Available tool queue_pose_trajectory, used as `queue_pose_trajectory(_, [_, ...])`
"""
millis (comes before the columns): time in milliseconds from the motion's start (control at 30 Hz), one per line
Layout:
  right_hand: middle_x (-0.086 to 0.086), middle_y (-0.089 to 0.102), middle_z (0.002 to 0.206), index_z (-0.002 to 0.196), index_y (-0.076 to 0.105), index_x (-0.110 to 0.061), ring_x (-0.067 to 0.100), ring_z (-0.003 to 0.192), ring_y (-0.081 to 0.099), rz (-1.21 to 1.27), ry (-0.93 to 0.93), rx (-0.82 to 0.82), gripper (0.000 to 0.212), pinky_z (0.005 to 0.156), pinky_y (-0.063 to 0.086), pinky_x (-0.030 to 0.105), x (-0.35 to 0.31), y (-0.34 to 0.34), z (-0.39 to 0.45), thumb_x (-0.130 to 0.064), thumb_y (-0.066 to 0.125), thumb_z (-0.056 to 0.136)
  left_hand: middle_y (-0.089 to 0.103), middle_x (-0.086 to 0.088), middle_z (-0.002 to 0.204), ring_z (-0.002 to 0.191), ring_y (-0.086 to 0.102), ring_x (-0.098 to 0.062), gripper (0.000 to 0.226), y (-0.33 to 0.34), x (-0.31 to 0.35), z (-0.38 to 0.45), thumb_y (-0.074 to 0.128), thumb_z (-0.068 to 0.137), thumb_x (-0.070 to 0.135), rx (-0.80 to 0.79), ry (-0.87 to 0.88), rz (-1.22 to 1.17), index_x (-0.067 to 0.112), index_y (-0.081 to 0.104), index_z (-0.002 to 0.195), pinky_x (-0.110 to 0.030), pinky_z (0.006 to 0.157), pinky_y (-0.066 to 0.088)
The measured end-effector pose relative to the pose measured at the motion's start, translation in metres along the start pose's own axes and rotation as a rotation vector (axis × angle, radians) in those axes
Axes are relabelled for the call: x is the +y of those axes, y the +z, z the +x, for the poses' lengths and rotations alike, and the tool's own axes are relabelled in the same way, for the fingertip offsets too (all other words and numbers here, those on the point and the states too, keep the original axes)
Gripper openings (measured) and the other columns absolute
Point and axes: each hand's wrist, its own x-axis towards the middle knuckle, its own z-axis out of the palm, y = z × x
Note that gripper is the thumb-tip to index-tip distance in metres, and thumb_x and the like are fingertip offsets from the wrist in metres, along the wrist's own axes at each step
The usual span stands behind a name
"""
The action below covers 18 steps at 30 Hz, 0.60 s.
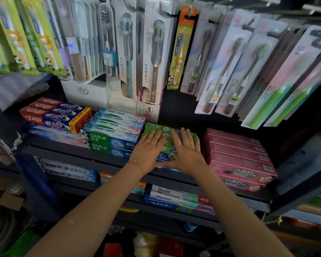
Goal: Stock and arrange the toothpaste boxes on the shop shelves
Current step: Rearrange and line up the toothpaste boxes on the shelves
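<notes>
A stack of green toothpaste boxes (166,133) lies in the middle of the upper dark shelf (63,148). My left hand (148,152) lies flat on the stack's left part with fingers straight. My right hand (186,151) lies flat on its right part, fingers spread, and the two thumbs nearly meet at the front edge. Left of the stack are Darlie boxes (109,140) and red and blue boxes (54,115). Pink boxes (239,156) are stacked to the right.
Packaged toothbrushes (154,58) hang on hooks above the shelf. A dark gap (200,130) separates the green stack from the pink boxes. The lower shelf holds Doctor boxes (171,198) and blue boxes (69,169). Clutter lies on the floor below.
</notes>
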Motion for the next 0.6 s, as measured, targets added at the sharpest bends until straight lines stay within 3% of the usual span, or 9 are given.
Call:
queue_pose_trajectory(67, [0.015,0.003,0.164,0.157,0.005,-0.011,0.028,0.152,-0.004,0.200,0.060,0.267,0.112,0.123,0.002,0.049,-0.006,0.013,-0.026,-0.081,0.042,0.079,0.004,-0.010,0.166,0.153,0.003,-0.026,0.110,0.001,0.000,0.000,0.072,0.081,0.051,0.008,-0.008,-0.020,0.017,0.003,0.158,-0.037,0.122,-0.004])
queue_pose_trajectory(133, [0.015,0.014,0.162,0.156,0.013,-0.005,0.027,0.151,0.005,0.460,0.160,0.443,0.095,0.123,0.014,0.046,-0.016,0.026,-0.052,-0.061,0.052,0.090,0.002,-0.009,0.166,0.153,0.002,-0.026,0.110,0.001,0.001,-0.002,0.072,0.081,0.052,0.005,-0.008,-0.017,0.018,0.001,0.158,-0.038,0.122,-0.004])
queue_pose_trajectory(233, [0.009,0.011,0.163,0.156,0.004,-0.009,0.021,0.150,0.009,0.759,0.307,0.449,0.093,0.119,0.024,0.037,-0.028,0.038,-0.069,-0.038,0.065,0.092,0.001,-0.009,0.166,0.153,0.000,-0.026,0.111,-0.001,0.002,-0.002,0.071,0.081,0.055,-0.013,-0.015,-0.002,0.018,0.000,0.158,-0.038,0.122,-0.003])
queue_pose_trajectory(300, [0.005,0.008,0.164,0.157,0.000,-0.012,0.018,0.150,0.010,0.862,0.364,0.471,0.099,0.114,0.024,0.026,-0.030,0.039,-0.069,-0.036,0.069,0.089,0.001,-0.010,0.166,0.153,0.001,-0.027,0.112,-0.003,0.003,-0.001,0.070,0.081,0.057,-0.024,-0.024,0.012,0.017,-0.001,0.158,-0.040,0.123,-0.001])
queue_pose_trajectory(367, [0.003,0.010,0.164,0.157,0.001,-0.014,0.016,0.150,0.011,0.964,0.437,0.487,0.106,0.113,0.021,0.024,-0.028,0.037,-0.064,-0.040,0.074,0.084,0.002,-0.011,0.166,0.153,0.002,-0.028,0.113,-0.005,0.005,0.001,0.070,0.081,0.060,-0.037,-0.036,0.022,0.016,0.000,0.158,-0.041,0.124,0.001])
queue_pose_trajectory(467, [0.002,0.021,0.162,0.157,0.009,-0.015,0.016,0.148,0.020,1.120,0.522,0.455,0.113,0.119,0.025,0.034,-0.022,0.039,-0.059,-0.048,0.080,0.076,0.002,-0.013,0.166,0.153,0.002,-0.029,0.115,-0.006,0.012,0.002,0.068,0.080,0.063,-0.041,-0.045,0.025,0.013,0.002,0.158,-0.042,0.123,0.002])
queue_pose_trajectory(600, [-0.003,0.048,0.142,0.152,0.027,-0.016,0.014,0.134,0.042,1.249,0.587,0.388,0.097,0.103,0.036,0.025,-0.017,0.040,-0.055,-0.048,0.079,0.077,-0.001,-0.010,0.166,0.153,-0.002,-0.027,0.111,-0.005,0.016,0.001,0.064,0.084,0.062,-0.027,-0.013,0.035,0.014,-0.003,0.158,-0.042,0.124,0.001])
